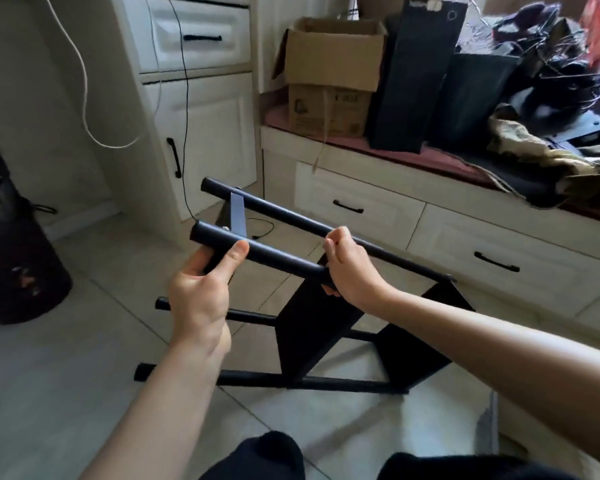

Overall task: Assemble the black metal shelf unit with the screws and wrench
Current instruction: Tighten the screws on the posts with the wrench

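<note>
Black shelf frame (312, 327) tube held in both grips: left hand (201, 292) underneath, right hand (350, 268) over it.

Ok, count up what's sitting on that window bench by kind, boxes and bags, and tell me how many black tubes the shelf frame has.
Cardboard boxes on the bench: 2, an open one stacked on a closed one
Dark paper bags: 2, tall and shorter
Black frame tubes: 4
Total: 8
</note>
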The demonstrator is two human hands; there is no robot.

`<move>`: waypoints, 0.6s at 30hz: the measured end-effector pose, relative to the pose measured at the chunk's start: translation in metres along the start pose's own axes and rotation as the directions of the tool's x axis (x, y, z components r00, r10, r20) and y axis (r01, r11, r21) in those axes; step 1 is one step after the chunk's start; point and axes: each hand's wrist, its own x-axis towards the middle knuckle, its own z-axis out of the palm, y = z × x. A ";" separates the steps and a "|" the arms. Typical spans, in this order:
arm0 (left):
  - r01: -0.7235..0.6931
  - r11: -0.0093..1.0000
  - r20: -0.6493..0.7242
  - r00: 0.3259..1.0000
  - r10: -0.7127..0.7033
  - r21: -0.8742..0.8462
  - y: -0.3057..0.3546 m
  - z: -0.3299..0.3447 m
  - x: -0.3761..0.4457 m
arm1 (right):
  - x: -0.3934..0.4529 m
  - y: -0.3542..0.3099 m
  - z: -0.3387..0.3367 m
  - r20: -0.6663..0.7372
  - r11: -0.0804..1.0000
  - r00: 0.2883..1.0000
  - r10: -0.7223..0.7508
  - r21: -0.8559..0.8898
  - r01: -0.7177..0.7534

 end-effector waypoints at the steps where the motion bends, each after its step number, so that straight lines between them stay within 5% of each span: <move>1: 0.038 0.999 -0.008 0.999 -0.038 -0.007 -0.008 -0.006 -0.002 | 0.003 0.006 0.003 0.021 1.000 1.000 0.010 -0.028 -0.009; 8: 0.235 0.971 -0.086 0.967 -0.238 -0.040 -0.070 -0.031 -0.001 | 0.030 0.063 0.030 0.051 0.994 0.993 0.110 -0.030 -0.108; 18: 0.377 0.922 -0.071 0.921 -0.383 -0.091 -0.146 -0.042 -0.020 | 0.030 0.123 0.033 0.102 0.940 0.970 0.220 -0.287 -0.183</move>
